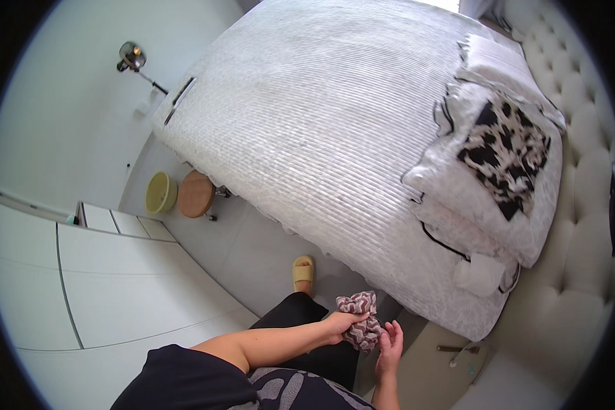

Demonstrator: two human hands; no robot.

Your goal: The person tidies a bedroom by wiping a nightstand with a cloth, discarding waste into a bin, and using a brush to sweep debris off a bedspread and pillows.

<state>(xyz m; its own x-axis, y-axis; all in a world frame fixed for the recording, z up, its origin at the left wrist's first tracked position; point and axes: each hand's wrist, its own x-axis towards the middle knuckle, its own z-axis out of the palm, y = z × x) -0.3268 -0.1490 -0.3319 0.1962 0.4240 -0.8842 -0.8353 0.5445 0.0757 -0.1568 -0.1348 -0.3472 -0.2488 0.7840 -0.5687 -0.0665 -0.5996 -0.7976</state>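
A crumpled cloth (361,335) with a reddish-brown and white zigzag pattern is bunched in my left hand (340,327), whose thumb lies across its middle. My right hand (389,348) is at the cloth's right edge, fingers apart and pointing up. Whether its fingertips touch the fabric is hard to tell. Both hands are low in front of my body, above my dark trousers (292,318). Just beyond them is the near side of a bed with a ribbed white bedspread (318,154).
White pillows and a black-and-beige patterned cloth (507,154) lie by the tufted headboard (558,215). A round stool (196,193) and yellow basin (160,192) stand near white cabinets (148,287). A fan (132,55) stands past the bed's foot. My foot wears a yellow slipper (303,269).
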